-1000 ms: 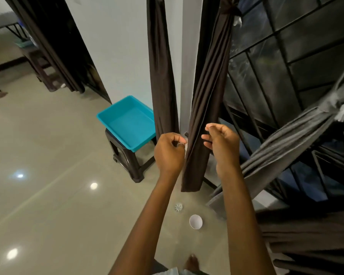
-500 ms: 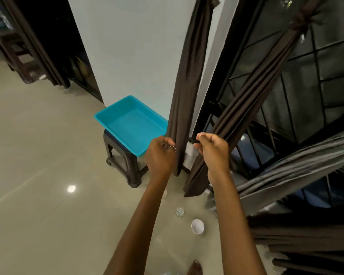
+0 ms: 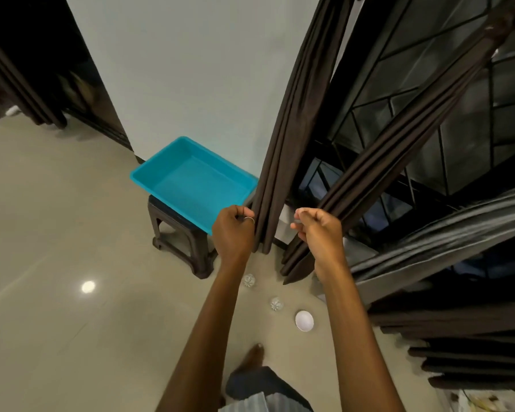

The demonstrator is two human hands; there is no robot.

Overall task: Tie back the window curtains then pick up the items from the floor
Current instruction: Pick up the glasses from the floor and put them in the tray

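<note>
By the window (image 3: 428, 99), with its dark grille, two brown curtain panels hang side by side. The left panel (image 3: 292, 129) drops along the pale wall. The right panel (image 3: 399, 144) is bunched into a rope and knotted high up. A grey curtain (image 3: 443, 233) slants across below them. A blue tray (image 3: 191, 179) sits on a dark stool (image 3: 179, 233) just beside the left panel, its corner jutting past the seat.

The left hand (image 3: 232, 233) grips the edge of the left panel near its hem. The right hand (image 3: 318, 230) is curled narrow against the right panel, but I cannot tell whether any cloth is in it. On the floor lie a white bowl (image 3: 304, 320) and two small glass pieces (image 3: 248, 280) (image 3: 276, 304), all near the bare foot (image 3: 252, 355).

To me the left panel looks not yet tied, so the floor items must wait. The risks I see are these:

- A loose grip would let the panel slide free and fall open.
- A hard tug sideways could brush the tray and tip it off the stool.
- One careless step forward puts the foot on glass, since both eyes and hands are busy higher up.
</note>
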